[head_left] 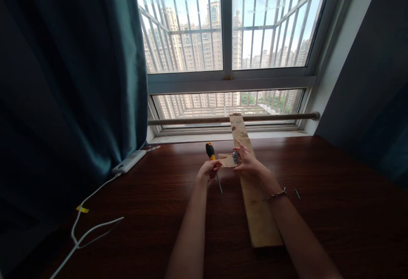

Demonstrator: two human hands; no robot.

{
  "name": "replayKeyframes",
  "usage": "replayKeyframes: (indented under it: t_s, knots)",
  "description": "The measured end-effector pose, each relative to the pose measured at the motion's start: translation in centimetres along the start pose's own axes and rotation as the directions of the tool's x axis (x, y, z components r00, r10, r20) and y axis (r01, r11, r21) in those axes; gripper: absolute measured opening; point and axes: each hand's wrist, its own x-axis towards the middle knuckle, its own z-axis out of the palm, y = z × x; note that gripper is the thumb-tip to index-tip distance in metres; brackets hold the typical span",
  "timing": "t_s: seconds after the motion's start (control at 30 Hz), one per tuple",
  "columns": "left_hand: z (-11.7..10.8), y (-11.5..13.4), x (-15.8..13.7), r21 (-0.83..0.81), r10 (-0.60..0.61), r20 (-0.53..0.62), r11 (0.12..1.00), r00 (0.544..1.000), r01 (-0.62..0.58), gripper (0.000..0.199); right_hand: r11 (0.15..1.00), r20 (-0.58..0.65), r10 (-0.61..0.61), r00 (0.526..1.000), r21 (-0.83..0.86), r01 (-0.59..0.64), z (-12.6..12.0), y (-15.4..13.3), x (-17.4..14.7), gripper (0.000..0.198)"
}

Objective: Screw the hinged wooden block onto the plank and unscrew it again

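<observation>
Long board (pixel 259 219) on table (pixel 143 228), right of centre; screw (pixel 297 194) to its right. Farther, left hand (pixel 208 171) curled round screwdriver (pixel 210 150), beside small wood piece (pixel 227 160); right hand (pixel 249 162) part-open at metal fitting (pixel 235 157), cannot tell if gripping. Far: rail (pixel 191 120), window (pixel 226 28).

White cable (pixel 76 246) and screwdriver (pixel 210 150) flank free passage.

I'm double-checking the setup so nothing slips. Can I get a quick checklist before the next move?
1. Screwdriver held in left hand: ok.
2. Screwdriver tip clear of the metal fitting: ok, it points away from it.
3. Fitting fully visible: not ok, the right hand partly covers it.
4. Fitting fastened to the small wood piece: cannot tell.
5. Loose screw in sight: ok, right of the right wrist.
</observation>
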Motion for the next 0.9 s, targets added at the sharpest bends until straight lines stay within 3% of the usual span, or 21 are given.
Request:
replayKeyframes:
  t_s: [0.37, 0.67, 0.9]
  knots:
    - [-0.3, 0.3, -0.5, 0.022, 0.055, 0.067, 0.998, 0.996, -0.057, 0.017, 0.974, 0.009, 0.051, 0.999, -0.221, -0.047, -0.6, -0.1, -0.3, 0.116]
    - [0.3, 0.8, -1.3, 0.042, 0.09, 0.049, 0.995, 0.995, -0.092, 0.016, 0.976, -0.026, 0.04, 0.999, -0.214, -0.045, -0.5, 0.4, -0.1, 0.092]
    - [0.5, 1.1, -1.6, 0.064, 0.113, 0.02, 0.991, 0.993, -0.114, 0.024, 0.978, -0.093, 0.034, 0.995, -0.202, -0.052, -0.1, 0.6, 0.3, 0.092]
